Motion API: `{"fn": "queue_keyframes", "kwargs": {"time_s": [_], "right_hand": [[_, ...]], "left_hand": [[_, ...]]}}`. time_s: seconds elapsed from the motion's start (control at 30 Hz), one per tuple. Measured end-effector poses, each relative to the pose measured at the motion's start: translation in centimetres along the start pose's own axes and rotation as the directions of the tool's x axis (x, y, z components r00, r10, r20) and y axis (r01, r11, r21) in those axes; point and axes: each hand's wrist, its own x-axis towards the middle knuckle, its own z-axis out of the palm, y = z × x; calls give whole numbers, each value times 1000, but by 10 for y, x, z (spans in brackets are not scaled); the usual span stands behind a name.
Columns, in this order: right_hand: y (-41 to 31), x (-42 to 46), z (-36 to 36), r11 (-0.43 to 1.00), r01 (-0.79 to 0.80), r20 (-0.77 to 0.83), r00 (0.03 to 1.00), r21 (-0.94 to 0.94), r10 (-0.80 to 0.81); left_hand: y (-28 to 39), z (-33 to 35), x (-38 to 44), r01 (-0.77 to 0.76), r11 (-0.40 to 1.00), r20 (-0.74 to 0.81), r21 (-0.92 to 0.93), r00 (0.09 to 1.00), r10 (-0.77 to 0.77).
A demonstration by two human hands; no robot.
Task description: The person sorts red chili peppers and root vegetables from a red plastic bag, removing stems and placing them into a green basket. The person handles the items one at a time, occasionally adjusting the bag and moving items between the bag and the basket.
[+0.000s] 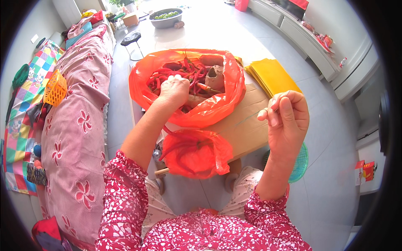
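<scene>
A large red plastic bag (234,94) stands open on the table, filled with red chili peppers (161,73). My left hand (176,88) reaches into it, back upward. Its fingertips are hidden among the peppers, so I cannot see whether they grip one. To the right of the bag my right hand (287,116) is raised, with thumb and fingertips pinched together. Something very thin may be between them, too small to make out. Nearer to me, a smaller red plastic bag (216,157) hangs at the table's front edge with several long red peppers (183,147) in it.
Flattened cardboard (241,125) covers the table's right part, beside a folded yellow sheet (273,75). Below it sits a green plastic basket (300,164). A sofa with a pink cover (75,135) runs along the left. Farther off are a stool (131,37) and a grey basin (166,22) of green fruit.
</scene>
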Motion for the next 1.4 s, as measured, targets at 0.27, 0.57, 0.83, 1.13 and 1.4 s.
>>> {"fn": "queue_keyframes", "kwargs": {"time_s": [0.27,0.57,0.83,1.13,1.4], "right_hand": [[5,-3,13,979,-157,-58,987,-130,150],[22,-34,65,872,-318,209,886,-373,413],[21,-46,87,830,-322,173,883,-455,437],[29,-46,98,802,-449,171,822,-395,544],[34,-42,99,783,-471,137,816,-405,562]], "left_hand": [[0,-39,-39,65,572,-49,-817,982,-182],[3,-58,-131,-25,-890,-31,-456,999,-12],[15,-48,-155,-10,-960,34,-278,999,-21],[18,-57,-158,-59,-909,158,-414,978,-136],[6,-41,-155,-74,-819,97,-570,983,-157]]}}
